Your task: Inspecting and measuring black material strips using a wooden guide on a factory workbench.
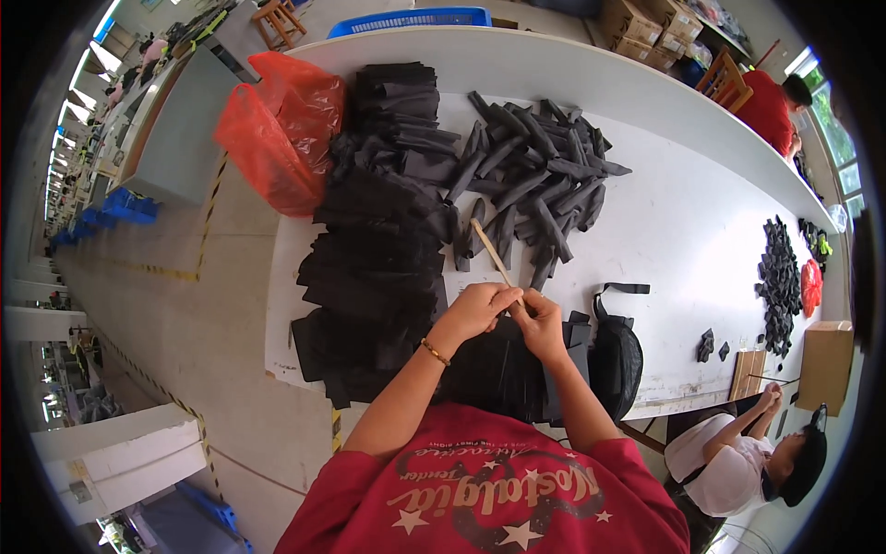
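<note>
A thin, light wooden stick (492, 250) slants up and away from between my hands, its far tip over a heap of rolled black fabric pieces (526, 152). My left hand (482, 308), with a beaded bracelet at the wrist, pinches near the stick's lower end. Fingers of my right hand (541, 326) close on the same end, touching the left fingertips. Whether fabric is also between the fingers is hidden. To the left lie stacks of flat black fabric pieces (369, 263). More black fabric (494, 365) lies just below my hands.
A red plastic bag (281, 138) stands at the table's far left corner. A black bag with a strap (616, 355) rests right of my forearm. The white table (688, 249) has a raised back edge. Another person (738, 457) sits at the right, near a cardboard box (824, 367).
</note>
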Tool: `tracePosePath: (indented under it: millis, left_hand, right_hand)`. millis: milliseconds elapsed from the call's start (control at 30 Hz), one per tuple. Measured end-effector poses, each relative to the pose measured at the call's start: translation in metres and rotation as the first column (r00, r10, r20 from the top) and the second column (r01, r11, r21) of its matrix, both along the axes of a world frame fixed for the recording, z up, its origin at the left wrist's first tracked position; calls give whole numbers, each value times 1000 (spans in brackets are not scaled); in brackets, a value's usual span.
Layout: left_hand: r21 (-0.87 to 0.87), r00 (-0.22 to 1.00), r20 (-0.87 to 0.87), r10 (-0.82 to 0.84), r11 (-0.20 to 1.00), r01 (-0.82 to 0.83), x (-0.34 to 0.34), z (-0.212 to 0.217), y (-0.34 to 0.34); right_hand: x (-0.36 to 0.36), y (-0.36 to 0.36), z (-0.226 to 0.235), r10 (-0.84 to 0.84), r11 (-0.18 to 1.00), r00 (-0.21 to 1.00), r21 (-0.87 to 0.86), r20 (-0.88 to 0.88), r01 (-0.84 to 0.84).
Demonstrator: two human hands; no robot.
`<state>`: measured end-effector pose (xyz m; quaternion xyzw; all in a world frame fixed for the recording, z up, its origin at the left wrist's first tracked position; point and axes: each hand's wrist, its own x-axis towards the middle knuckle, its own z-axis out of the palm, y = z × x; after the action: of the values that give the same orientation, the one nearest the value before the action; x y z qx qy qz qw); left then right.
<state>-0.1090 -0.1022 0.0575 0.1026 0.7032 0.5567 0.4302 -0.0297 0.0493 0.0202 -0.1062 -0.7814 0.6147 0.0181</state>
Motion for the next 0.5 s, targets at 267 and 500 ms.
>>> tracePosePath:
  millis: [267,500]
  left_hand:
    - [123,946,-198,256,964,-235,28,1,-11]
    - [105,878,-17,478,875,-473,62,6,-11]
  right_hand:
    - [-11,-14,15,-78,994,982,55,-173,89]
    - [-35,-15,29,-215,878,896,324,-388,351]
